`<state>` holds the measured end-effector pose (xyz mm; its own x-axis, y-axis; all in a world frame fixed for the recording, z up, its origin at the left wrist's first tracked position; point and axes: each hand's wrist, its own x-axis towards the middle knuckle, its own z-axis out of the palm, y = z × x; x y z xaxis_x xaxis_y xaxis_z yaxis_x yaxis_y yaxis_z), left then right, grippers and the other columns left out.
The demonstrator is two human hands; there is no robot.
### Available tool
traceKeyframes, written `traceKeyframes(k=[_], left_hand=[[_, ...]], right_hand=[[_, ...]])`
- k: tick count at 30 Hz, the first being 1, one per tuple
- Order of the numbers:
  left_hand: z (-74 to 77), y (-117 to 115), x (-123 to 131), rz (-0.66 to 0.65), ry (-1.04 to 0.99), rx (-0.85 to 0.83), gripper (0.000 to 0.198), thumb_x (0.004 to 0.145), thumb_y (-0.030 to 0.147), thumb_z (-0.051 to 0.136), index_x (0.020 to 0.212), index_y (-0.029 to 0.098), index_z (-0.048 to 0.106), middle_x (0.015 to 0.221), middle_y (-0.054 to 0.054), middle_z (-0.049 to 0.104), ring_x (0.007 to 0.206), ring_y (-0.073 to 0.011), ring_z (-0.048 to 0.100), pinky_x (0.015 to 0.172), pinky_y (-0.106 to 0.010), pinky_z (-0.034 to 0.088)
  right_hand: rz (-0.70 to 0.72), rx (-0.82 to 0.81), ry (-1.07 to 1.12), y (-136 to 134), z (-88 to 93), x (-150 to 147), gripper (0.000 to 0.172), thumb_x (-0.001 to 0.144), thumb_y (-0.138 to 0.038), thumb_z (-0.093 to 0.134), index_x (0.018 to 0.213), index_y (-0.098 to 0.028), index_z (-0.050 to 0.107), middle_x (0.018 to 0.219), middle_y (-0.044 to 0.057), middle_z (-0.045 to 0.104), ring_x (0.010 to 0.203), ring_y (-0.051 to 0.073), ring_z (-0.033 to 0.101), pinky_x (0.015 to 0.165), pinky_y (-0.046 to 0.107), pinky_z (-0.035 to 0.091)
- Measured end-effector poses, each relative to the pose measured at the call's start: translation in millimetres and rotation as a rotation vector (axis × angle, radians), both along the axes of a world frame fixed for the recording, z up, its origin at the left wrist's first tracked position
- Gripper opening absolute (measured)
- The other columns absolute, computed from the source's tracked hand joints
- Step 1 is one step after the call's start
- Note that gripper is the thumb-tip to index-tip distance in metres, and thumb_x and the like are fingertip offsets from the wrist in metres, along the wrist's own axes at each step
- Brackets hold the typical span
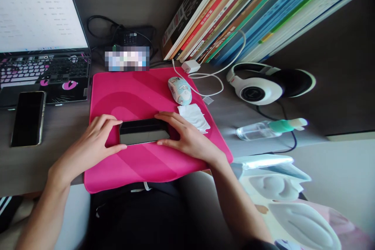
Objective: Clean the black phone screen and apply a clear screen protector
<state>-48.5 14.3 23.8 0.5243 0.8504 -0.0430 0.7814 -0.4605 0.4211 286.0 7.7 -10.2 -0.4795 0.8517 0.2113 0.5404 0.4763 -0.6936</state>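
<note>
A dark-screened smartphone (143, 131) lies sideways, face up, on the pink desk mat (134, 90). My left hand (98, 134) grips its left end, thumb at the near edge and fingers at the far corner. At the right end, my right hand (183, 134) holds it the same way, covering that end. Just beyond my right hand rest a white wipe (193, 118) and a patterned computer mouse (179, 90), both on the mat.
An open laptop (43, 74) and a second phone (28, 119) stand at the left. Leaning books (211, 19) line the back. At the right are a charger (190, 66) with white cable, headphones (258, 84) and a spray bottle (263, 129).
</note>
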Motion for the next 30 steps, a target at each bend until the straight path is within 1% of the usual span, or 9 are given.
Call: traceKeyframes(k=[11,16,25,30], left_hand=[[-0.8,-0.7,1.7,0.007,0.009,0.006,0.061,0.100,0.066,0.062,0.148,0.031,0.047,0.150,-0.011,0.052,0.144,-0.0348,0.053,0.120,-0.055,0.045],[0.2,-1.3,0.5,-0.010,0.019,0.006,0.061,0.102,0.066,0.060,0.150,0.030,0.046,0.153,-0.011,0.049,0.147,-0.0344,0.049,0.122,-0.055,0.044],[-0.3,-0.6,0.0,-0.026,0.048,0.017,0.060,0.104,0.065,0.056,0.151,0.030,0.044,0.153,-0.012,0.049,0.146,-0.0340,0.049,0.122,-0.055,0.043],[-1.2,-0.8,0.3,-0.010,0.023,0.014,0.060,0.102,0.064,0.061,0.150,0.030,0.045,0.152,-0.010,0.050,0.144,-0.0337,0.052,0.122,-0.054,0.043]], right_hand=[[0.003,0.005,-0.001,0.5,1.2,-0.1,0.064,0.099,-0.051,0.074,0.155,-0.031,0.052,0.154,0.013,0.060,0.146,0.032,0.058,0.125,0.056,0.047],[0.003,-0.001,0.001,1.0,1.2,-0.5,0.063,0.099,-0.051,0.073,0.156,-0.033,0.052,0.154,0.012,0.060,0.146,0.033,0.057,0.124,0.058,0.047],[0.006,-0.007,-0.006,0.8,0.0,-0.1,0.065,0.098,-0.050,0.076,0.155,-0.030,0.052,0.156,0.013,0.058,0.147,0.032,0.056,0.126,0.056,0.046],[0.009,-0.002,-0.006,0.6,0.0,-0.3,0.064,0.098,-0.048,0.076,0.155,-0.031,0.052,0.156,0.012,0.058,0.147,0.031,0.056,0.126,0.055,0.046]])
